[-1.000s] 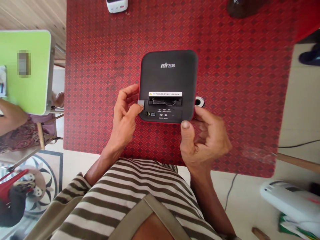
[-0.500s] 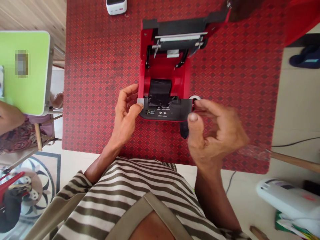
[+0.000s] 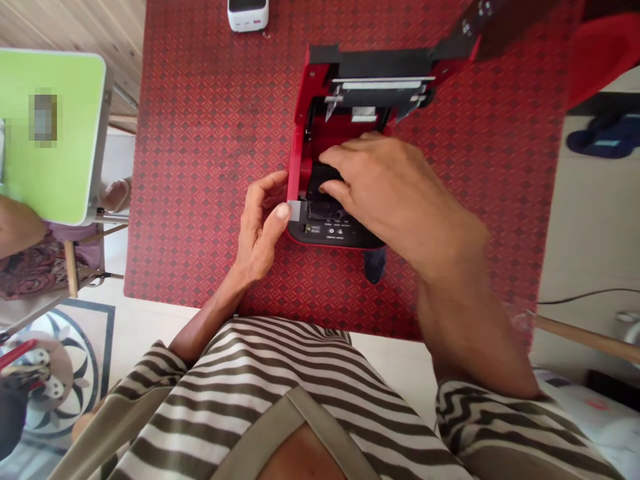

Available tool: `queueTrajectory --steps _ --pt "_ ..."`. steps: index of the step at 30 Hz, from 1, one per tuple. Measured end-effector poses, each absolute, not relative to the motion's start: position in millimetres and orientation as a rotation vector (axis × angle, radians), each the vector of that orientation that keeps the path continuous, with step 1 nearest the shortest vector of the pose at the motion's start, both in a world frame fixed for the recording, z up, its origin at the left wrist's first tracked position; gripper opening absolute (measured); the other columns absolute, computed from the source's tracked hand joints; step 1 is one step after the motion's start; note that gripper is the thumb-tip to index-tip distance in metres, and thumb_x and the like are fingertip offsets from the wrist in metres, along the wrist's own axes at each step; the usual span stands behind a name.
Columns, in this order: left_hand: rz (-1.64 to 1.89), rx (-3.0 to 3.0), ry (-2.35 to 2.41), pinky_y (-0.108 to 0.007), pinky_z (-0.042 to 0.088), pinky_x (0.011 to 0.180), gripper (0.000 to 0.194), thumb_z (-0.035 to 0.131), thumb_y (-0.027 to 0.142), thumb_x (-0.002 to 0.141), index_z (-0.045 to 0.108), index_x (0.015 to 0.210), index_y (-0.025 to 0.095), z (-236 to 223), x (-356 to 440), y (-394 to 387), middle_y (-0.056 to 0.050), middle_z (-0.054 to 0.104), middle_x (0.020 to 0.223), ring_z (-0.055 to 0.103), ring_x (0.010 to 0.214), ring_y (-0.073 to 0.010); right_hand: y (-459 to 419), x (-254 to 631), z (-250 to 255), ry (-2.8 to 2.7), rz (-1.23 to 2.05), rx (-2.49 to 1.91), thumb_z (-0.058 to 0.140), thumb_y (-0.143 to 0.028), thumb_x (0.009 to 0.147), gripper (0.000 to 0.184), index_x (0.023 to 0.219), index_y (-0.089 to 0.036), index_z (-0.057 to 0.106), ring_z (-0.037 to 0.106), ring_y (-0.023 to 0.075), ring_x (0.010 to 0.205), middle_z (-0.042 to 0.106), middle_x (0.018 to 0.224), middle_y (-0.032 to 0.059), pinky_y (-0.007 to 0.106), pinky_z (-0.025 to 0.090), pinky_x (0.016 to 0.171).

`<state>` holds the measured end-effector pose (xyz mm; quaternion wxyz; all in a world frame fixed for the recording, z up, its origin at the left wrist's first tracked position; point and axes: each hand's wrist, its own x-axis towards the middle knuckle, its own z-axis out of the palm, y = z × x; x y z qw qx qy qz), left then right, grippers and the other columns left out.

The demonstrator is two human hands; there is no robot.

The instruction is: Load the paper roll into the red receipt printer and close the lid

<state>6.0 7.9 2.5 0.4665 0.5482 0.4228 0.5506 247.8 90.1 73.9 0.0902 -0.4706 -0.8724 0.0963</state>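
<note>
A small red and black printer sits on the table with its lid raised. Inside the front of its bay lies a black strip, partly covered by my hand. My left hand holds the printer's left side near the front corner, its thumb against the grey corner and its fingers along the side wall. Over the bay, my right hand reaches in from the right. Its thumb and forefinger are apart above the black strip; the other fingertips are hidden in the bay.
A patterned red cloth covers the table. A small white device stands at the far edge. A dark object shows beneath the printer's front. To the left is a green-topped table, with another person's arm beside it.
My right hand has moved from the printer's right front corner up and left into the open bay. My left thumb has slid slightly off the corner. The view has shifted slightly.
</note>
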Motion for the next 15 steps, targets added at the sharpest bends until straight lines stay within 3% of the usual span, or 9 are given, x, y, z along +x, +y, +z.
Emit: queueTrajectory --steps 5,11,15 --pt "1.329 1.330 1.059 -0.061 0.073 0.129 0.056 0.074 0.082 0.125 0.084 0.159 0.038 5.9 3.6 7.0 -0.008 0.090 0.160 0.087 0.148 -0.0380 106.3 250.2 60.2 -2.637 0.263 -1.390 0.091 -0.018 0.107 0.020 0.120 -0.029 0.081 0.092 0.0381 0.105 0.092 0.117 0.0095 0.049 0.072 0.093" --pt "1.311 1.341 1.061 -0.060 0.072 0.129 0.050 0.073 0.078 0.127 0.086 0.158 0.041 9.0 2.2 7.0 -0.006 0.090 0.160 0.086 0.149 -0.0382 113.9 253.4 60.6 -2.746 0.176 -1.359 0.087 -0.017 0.112 0.013 0.120 -0.027 0.083 0.089 0.0318 0.101 0.094 0.119 0.0101 0.045 0.071 0.089" --pt "1.309 1.321 1.053 -0.062 0.071 0.130 0.052 0.074 0.081 0.126 0.085 0.155 0.039 7.8 1.9 8.4 -0.006 0.090 0.159 0.087 0.149 -0.0393 110.3 256.5 71.4 -2.598 0.334 -1.303 0.094 -0.019 0.103 0.022 0.114 -0.034 0.082 0.088 0.0327 0.103 0.093 0.115 0.0038 0.050 0.073 0.094"
